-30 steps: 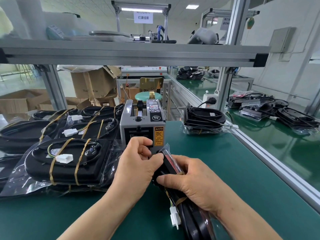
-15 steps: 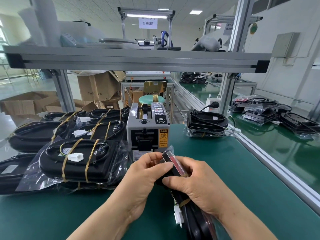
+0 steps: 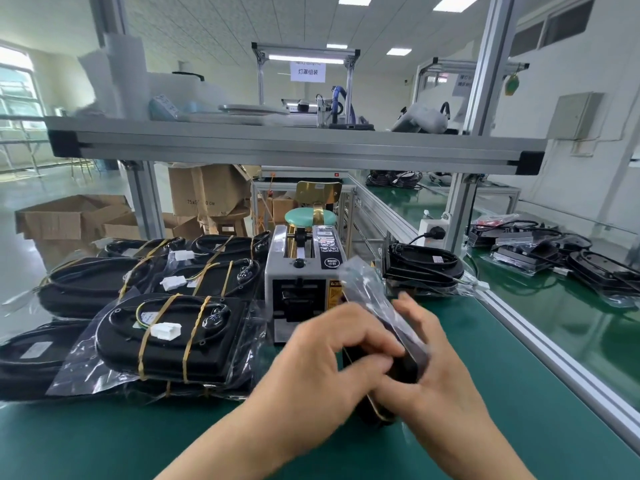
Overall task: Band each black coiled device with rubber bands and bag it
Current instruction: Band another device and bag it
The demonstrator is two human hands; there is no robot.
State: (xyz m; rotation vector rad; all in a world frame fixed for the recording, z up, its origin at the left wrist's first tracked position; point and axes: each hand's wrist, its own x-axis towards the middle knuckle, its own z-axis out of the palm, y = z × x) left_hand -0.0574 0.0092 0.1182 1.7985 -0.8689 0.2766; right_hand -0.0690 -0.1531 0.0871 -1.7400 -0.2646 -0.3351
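So both hands are on the same black coiled device (image 3: 408, 365), which stands on edge inside its clear bag (image 3: 363, 285). The left grip (image 3: 322, 368) has its fingers curled over the near side, and the right grip (image 3: 446, 372) wraps it from the other side, so the device is sandwiched between them just above the green table (image 3: 519, 375). It's all a bit blurry. A grey tape dispenser (image 3: 298, 282) sits right behind the grips, and a pile of bagged devices (image 3: 166, 337) lies left of the left grip.
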